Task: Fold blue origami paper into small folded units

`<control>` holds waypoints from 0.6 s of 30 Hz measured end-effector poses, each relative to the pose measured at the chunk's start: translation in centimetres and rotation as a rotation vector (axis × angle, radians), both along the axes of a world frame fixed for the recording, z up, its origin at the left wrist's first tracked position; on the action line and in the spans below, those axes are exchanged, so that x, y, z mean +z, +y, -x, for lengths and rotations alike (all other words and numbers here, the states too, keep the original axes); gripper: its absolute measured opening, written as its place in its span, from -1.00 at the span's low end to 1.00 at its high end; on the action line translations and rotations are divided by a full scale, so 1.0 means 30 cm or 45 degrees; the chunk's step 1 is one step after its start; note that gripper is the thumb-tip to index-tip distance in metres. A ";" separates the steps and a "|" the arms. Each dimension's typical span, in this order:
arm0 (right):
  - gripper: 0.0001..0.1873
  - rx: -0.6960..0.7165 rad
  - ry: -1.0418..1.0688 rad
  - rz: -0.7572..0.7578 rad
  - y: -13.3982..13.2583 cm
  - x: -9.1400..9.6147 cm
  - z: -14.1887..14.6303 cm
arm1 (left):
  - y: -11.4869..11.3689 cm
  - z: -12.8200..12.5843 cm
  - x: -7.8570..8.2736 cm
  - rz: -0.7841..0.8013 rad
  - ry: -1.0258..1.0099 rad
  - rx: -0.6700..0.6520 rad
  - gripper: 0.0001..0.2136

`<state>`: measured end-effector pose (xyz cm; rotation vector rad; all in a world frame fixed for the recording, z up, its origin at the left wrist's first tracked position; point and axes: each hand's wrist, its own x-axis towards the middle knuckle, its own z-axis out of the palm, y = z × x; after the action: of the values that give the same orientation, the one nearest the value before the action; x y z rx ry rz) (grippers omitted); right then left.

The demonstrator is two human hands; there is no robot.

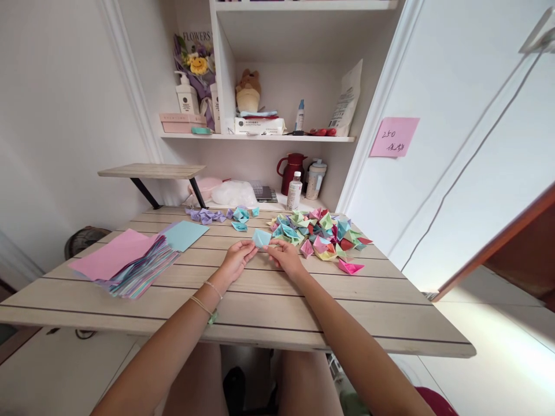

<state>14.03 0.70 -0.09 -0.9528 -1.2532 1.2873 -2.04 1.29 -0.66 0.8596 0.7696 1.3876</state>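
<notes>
Between my two hands is a small piece of folded light blue paper (261, 238), held a little above the table. My left hand (237, 257) pinches its left lower edge with thumb and fingers. On the other side, my right hand (284, 256) grips the right lower edge. Just beyond and to the right lies a heap of folded paper boats (299, 228) in many colours. A single pink paper boat (350, 266) sits at the heap's near side. Purple folded papers (207, 216) and blue folded papers (240, 215) rest behind my left hand.
A fanned stack of coloured paper sheets (134, 268) lies on the left of the slatted table (269, 312). A small raised stand (151, 170) is at the back left. Behind the heap are a plastic bottle (294, 192), a red jug (293, 173) and a tumbler (316, 180).
</notes>
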 end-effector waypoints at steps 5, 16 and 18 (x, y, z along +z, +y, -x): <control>-0.62 0.022 0.343 0.112 -0.014 -0.008 0.035 | -0.016 -0.010 0.008 -0.054 0.052 -0.114 -0.82; -0.67 0.060 0.241 0.019 -0.007 0.018 0.002 | -0.023 -0.021 0.018 -0.231 0.511 -0.119 -0.70; -0.69 0.079 0.203 0.010 -0.005 0.018 0.001 | -0.023 -0.018 0.019 -0.330 0.644 -0.041 -0.72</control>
<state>14.00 0.56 0.44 -0.8055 -1.1624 1.3899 -1.51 0.61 -0.08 1.4530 0.9613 1.2700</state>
